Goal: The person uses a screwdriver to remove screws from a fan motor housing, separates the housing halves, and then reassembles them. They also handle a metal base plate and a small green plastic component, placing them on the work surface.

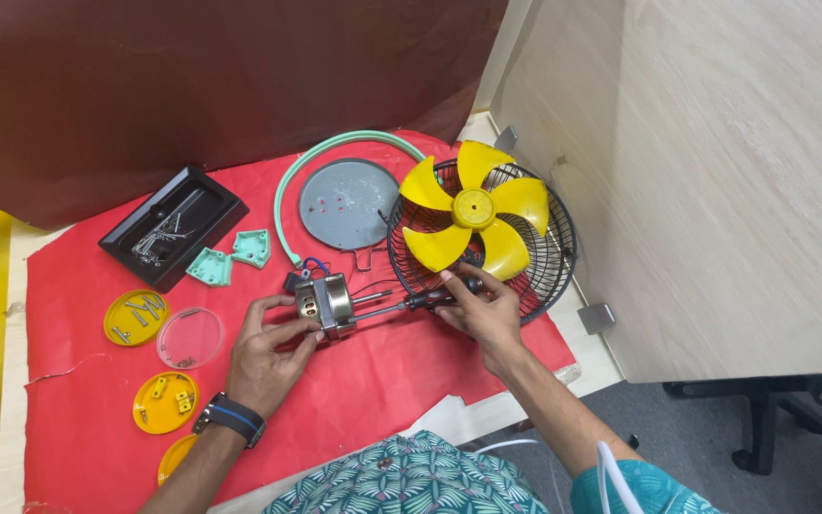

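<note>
Steadying a small fan motor [324,303] on a red sheet [78,324] spread over the counter [13,257], a person works a screwdriver [420,302] toward its side, seen from the head camera. The left hand [264,357] cups the motor from below and behind, thumb and fingers [283,333] pinching its metal body; a dark band sits on that wrist. The right hand [482,309] closes around the screwdriver's black-and-red handle, the shaft running left to meet the motor just beside the left fingertips. The step in hand looks like driving or loosening a screw on the motor housing; the next move would call for keeping the tip seated and the motor from rolling. Behind the right hand, a yellow blade [473,211] rests in a black grille [549,266]. Farther left lie a grey disc [346,202], a green hoop [321,157], two green brackets [230,257], a black tray [173,227] of screws and yellow lids [135,317].
</note>
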